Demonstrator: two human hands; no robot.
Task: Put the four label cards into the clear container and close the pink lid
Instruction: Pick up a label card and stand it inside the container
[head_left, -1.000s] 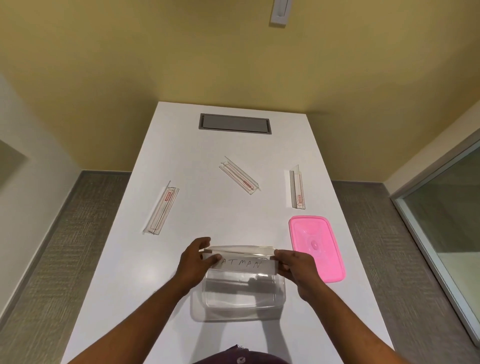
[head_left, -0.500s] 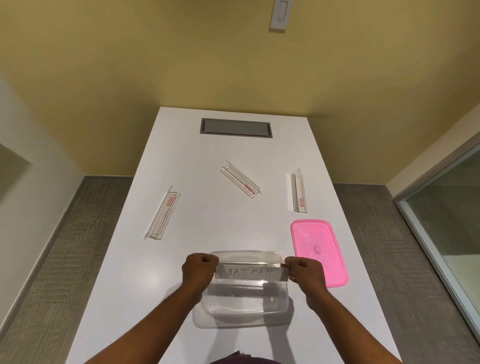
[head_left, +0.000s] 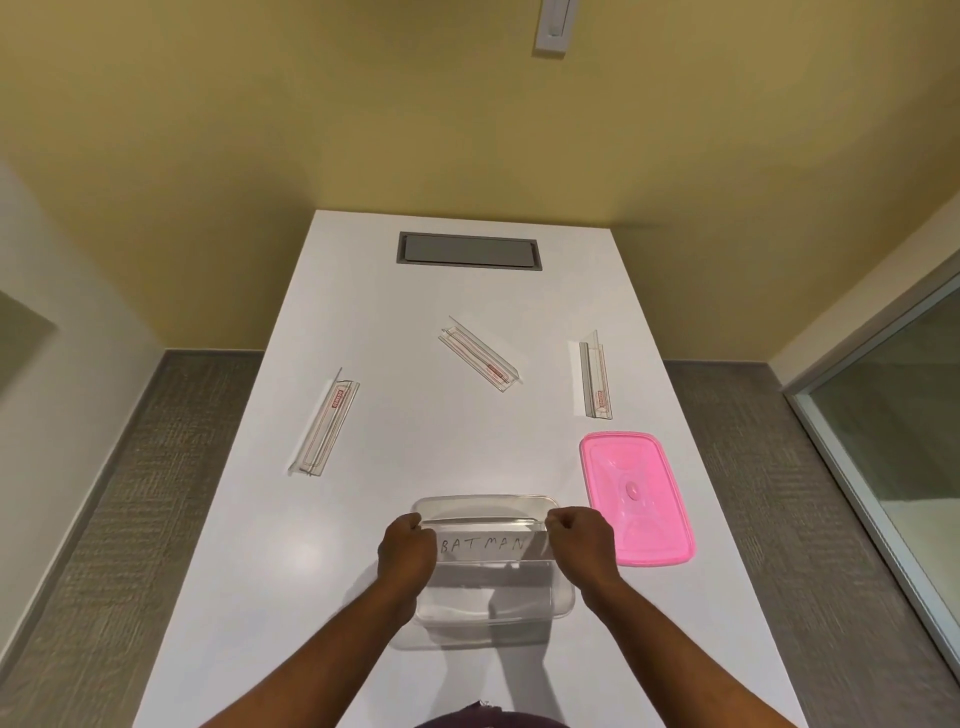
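Note:
A clear label card (head_left: 485, 543) with "BATMAN" handwritten on it is held level over the clear container (head_left: 493, 608), inside its rim. My left hand (head_left: 408, 548) grips its left end and my right hand (head_left: 579, 543) grips its right end. The pink lid (head_left: 636, 501) lies flat on the white table to the right of the container. Three more clear label cards with red print lie on the table: one at the left (head_left: 324, 428), one in the middle (head_left: 480, 359), one at the right (head_left: 595, 374).
The white table (head_left: 467, 296) has a grey recessed hatch (head_left: 469, 250) near its far end, by a yellow wall. Grey carpet lies on both sides, and a glass partition (head_left: 893, 431) stands at the right.
Both hands have brought the BATMAN card nearer to me and lower, from the container's far rim to over its middle. The other cards and the lid have stayed put.

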